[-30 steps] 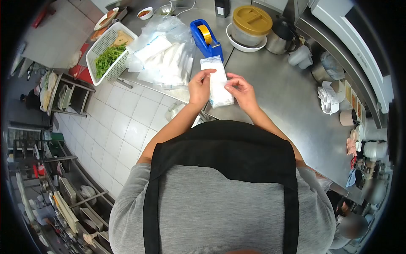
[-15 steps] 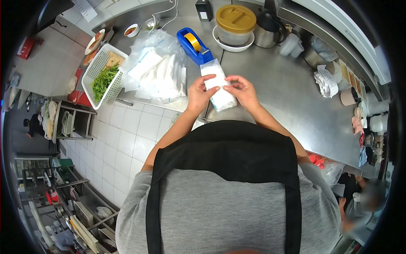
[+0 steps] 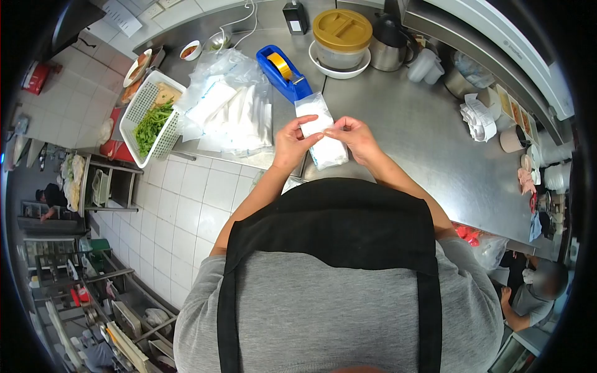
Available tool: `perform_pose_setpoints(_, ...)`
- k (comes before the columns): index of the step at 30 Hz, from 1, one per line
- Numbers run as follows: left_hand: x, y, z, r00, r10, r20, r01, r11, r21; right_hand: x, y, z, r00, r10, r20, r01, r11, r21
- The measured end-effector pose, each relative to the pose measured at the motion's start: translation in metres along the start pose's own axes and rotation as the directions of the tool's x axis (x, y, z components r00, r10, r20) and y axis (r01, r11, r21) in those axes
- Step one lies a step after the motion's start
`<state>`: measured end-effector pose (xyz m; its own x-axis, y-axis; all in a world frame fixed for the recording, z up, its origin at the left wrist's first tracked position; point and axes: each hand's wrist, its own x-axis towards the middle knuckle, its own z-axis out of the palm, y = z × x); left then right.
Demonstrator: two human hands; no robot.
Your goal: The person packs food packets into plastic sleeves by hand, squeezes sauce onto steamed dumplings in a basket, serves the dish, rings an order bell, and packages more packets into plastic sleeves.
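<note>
At 12 o'clock, I lose part of the white packet (image 3: 329, 152) behind the fingers of the left hand (image 3: 293, 142) and right hand (image 3: 359, 142). The lettering on the posted sheet (image 3: 121, 17) between 10 and 11 o'clock is too small for me to read. At 4 o'clock, a co-worker's head (image 3: 550, 280) is blurred; at 6, the bottom edge cuts off the grey shirt (image 3: 336, 311).

Bright overall; pale glare on steel counter (image 3: 423, 155); strong fisheye bending toward edges; corners black.
</note>
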<state>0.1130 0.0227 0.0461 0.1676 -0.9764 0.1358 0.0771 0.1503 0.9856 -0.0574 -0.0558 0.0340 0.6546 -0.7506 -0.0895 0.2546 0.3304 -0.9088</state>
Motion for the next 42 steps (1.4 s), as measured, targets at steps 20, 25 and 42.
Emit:
perform_pose_setpoints(20, 0.001, 0.009, -0.008, 0.998, 0.064, 0.021, -0.066, 0.989, 0.131, 0.014, -0.001, 0.01, 0.998, -0.066, -0.019, 0.065, 0.997, -0.033)
perform_pose_setpoints(25, -0.001, 0.011, -0.013, 0.997, -0.048, 0.066, 0.04, 0.992, 0.121, 0.026, 0.0, 0.011, 0.995, -0.102, -0.011, 0.1, 0.988, -0.122)
perform_pose_setpoints(42, -0.025, 0.027, -0.076, 0.965, -0.047, -0.26, 0.101, 0.976, 0.195, 0.186, -0.054, 0.03, 0.923, 0.345, -0.171, -0.373, 0.688, -0.622)
